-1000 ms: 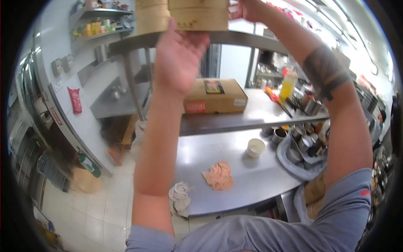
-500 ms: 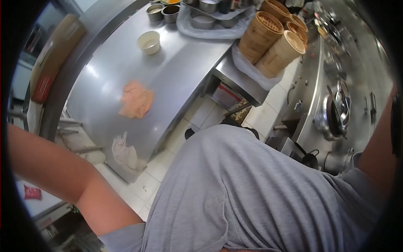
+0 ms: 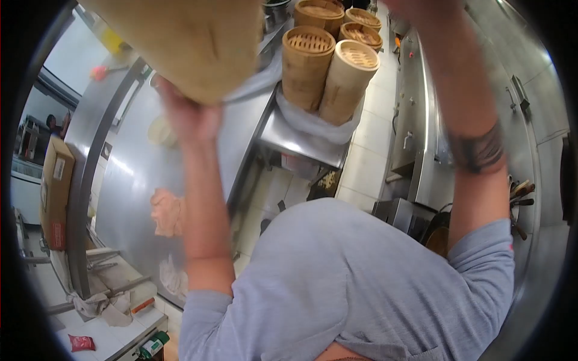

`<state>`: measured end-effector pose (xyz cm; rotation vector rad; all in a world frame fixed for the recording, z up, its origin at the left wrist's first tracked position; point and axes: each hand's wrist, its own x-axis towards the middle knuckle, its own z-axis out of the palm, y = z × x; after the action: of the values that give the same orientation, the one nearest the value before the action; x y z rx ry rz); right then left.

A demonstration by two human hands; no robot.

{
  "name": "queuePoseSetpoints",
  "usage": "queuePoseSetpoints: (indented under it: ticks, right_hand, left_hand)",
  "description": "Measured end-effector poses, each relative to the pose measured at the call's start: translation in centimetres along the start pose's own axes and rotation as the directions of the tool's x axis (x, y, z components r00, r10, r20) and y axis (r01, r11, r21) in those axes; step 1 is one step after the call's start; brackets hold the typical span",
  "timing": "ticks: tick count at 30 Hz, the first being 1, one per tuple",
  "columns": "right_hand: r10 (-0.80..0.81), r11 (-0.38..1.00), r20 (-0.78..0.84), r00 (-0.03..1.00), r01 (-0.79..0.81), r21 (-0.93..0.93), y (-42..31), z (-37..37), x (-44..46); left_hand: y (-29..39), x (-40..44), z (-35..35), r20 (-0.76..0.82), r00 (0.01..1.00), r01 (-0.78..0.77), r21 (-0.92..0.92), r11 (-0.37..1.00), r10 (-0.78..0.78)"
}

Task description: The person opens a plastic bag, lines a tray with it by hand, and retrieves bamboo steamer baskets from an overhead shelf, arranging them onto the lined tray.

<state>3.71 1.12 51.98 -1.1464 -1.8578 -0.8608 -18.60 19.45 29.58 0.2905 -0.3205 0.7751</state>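
Note:
A large tan, rounded object (image 3: 186, 45) fills the upper left of the head view, close to the camera and blurred. My left hand (image 3: 195, 114) is raised at its lower end, with the fingers partly behind it and wrapped against it. Its top is cut off by the frame, so its exact kind does not show. My right hand (image 3: 421, 9) reaches up at the top edge, smeared by motion, its fingers out of sight. Near my left forearm, an orange cloth (image 3: 167, 212) and a whitish cloth (image 3: 173, 278) lie on the steel table (image 3: 129, 192).
Stacked bamboo steamers (image 3: 307, 69) stand on plastic at the table's far end. A pale bowl (image 3: 161, 131) sits partly behind my left hand. A cardboard box (image 3: 57, 192) stands at the left. Along the right runs a steel cooking counter (image 3: 415, 114).
Both arms have swung up and forward into view. The tan object has appeared at my left hand. My view has turned, bringing the steamers further left.

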Motion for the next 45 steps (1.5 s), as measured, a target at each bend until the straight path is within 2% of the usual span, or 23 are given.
queuePoseSetpoints:
  ticks: [2, 3, 4, 5, 7, 10, 15, 18, 22, 24, 25, 26, 27, 28, 30, 34, 36, 37, 38, 40, 43, 44, 45]
  right_hand:
    - [0.086, 0.996, 0.031, 0.996, -0.087, 0.028, 2.0, 0.3, -6.9]
    - [0.46, 0.775, 0.221, 0.86, -0.51, 0.373, 0.3, 0.4, -10.1]
    - [0.744, 0.285, 0.368, 0.558, -0.763, 0.58, -1.4, 0.5, -13.3]
    - [0.764, 0.127, 0.493, 0.417, -0.845, 0.519, -0.3, 2.2, -18.5]
    - [0.695, -0.223, 0.712, 0.096, -0.913, 0.341, -0.8, 3.6, -25.8]
    - [0.536, -0.754, 0.827, -0.169, -0.538, 0.378, -3.0, 4.5, -32.6]
    - [0.518, -0.81, 0.816, -0.256, -0.452, 0.373, -4.7, 3.1, -40.7]
    - [0.539, -0.827, 0.769, -0.345, -0.389, 0.405, -5.8, 0.6, -43.2]
    - [0.579, -0.815, 0.695, -0.428, -0.339, 0.47, -7.2, -1.4, -44.3]
    - [0.597, -0.802, 0.661, -0.455, -0.323, 0.502, -7.8, -1.8, -44.6]
    - [0.602, -0.797, 0.648, -0.467, -0.313, 0.516, -8.1, -1.8, -44.6]
    - [0.611, -0.79, 0.635, -0.472, -0.309, 0.53, -8.3, -1.5, -44.6]
    - [0.617, -0.784, 0.629, -0.473, -0.295, 0.547, -8.5, -1.2, -44.6]
    - [0.621, -0.779, 0.626, -0.472, -0.281, 0.56, -8.6, -0.6, -44.7]
    - [0.639, -0.762, 0.622, -0.453, -0.261, 0.592, -8.2, 0.9, -44.9]
    - [0.679, -0.718, 0.64, -0.361, -0.143, 0.681, -6.2, 6.3, -45.7]
    - [0.701, -0.694, 0.656, -0.28, -0.051, 0.718, -4.7, 10.2, -46.3]
    - [0.71, -0.683, 0.664, -0.235, 0.004, 0.731, -4.0, 12.3, -46.6]
    - [0.722, -0.668, 0.664, -0.194, 0.057, 0.742, -3.6, 14.2, -47.0]
    - [0.742, -0.65, 0.662, -0.112, 0.127, 0.75, -2.6, 17.5, -47.4]
    - [0.761, -0.637, 0.647, 0.044, 0.237, 0.734, -1.5, 21.9, -47.8]
    - [0.765, -0.633, 0.64, 0.071, 0.264, 0.728, -1.6, 22.7, -47.9]
    - [0.771, -0.628, 0.63, 0.092, 0.273, 0.729, -1.8, 23.1, -48.3]
  left_hand:
    - [-6.2, -0.9, -5.2, 0.124, 0.985, 0.149, -0.277, 0.949, -0.118]
    - [-8.8, -1.8, -6.8, 0.008, 0.992, 0.125, -0.181, 0.975, -0.126]
    - [-11.2, -3.0, -8.4, -0.111, 0.987, 0.109, -0.082, 0.991, -0.117]
    - [-13.0, -4.1, -10.1, -0.177, 0.974, 0.131, -0.061, 0.989, -0.14]
    - [-16.5, -6.4, -13.6, -0.3, 0.932, 0.204, -0.035, 0.978, -0.205]
    - [-20.3, -9.9, -16.8, -0.418, 0.813, 0.41, -0.08, 0.908, -0.404]
    - [-22.7, -12.4, -19.7, -0.405, 0.596, 0.697, -0.169, 0.697, -0.693]
    - [-22.4, -10.3, -20.9, -0.142, 0.639, 0.768, 0.064, 0.637, -0.756]
    - [-21.5, -6.3, -27.5, -0.311, 0.609, 0.791, 0.17, 0.588, -0.73]
    - [-22.4, -3.2, -27.1, -0.405, 0.792, 0.431, 0.901, -0.051, -0.457]
    - [-22.6, -2.9, -27.6, -0.411, 0.789, 0.442, 0.896, -0.044, -0.457]
    - [-22.4, -2.7, -28.2, -0.169, 0.85, -0.083, 0.893, -0.443, -0.499]
    - [-22.2, -2.6, -28.5, 0.033, 0.772, -0.565, 0.493, -0.661, -0.635]
    - [-22.0, -2.5, -28.7, 0.027, 0.772, -0.561, 0.499, -0.661, -0.635]
    - [-21.8, -2.5, -29.1, -0.525, 0.444, -0.449, 0.57, -0.688, -0.726]
    - [-20.3, -4.8, -29.4, -0.442, 0.533, -0.495, 0.528, -0.69, -0.721]
    - [-20.5, -5.4, -27.4, -0.377, 0.732, -0.271, 0.603, -0.75, -0.567]
    - [-20.5, -6.2, -27.6, -0.38, 0.731, -0.269, 0.603, -0.751, -0.566]
    - [-20.6, -7.0, -28.4, -0.186, 0.808, -0.331, 0.642, -0.692, -0.559]
    - [-20.6, -9.0, -30.8, -0.064, 0.816, -0.416, 0.625, -0.66, -0.574]
    - [-20.7, -10.6, -32.7, -0.421, 0.702, -0.323, 0.531, -0.783, -0.575]
    - [-19.6, -8.0, -27.6, -0.479, 0.576, -0.463, 0.476, -0.748, -0.662]
    - [-19.2, -8.1, -27.2, -0.358, 0.638, -0.514, 0.46, -0.724, -0.681]
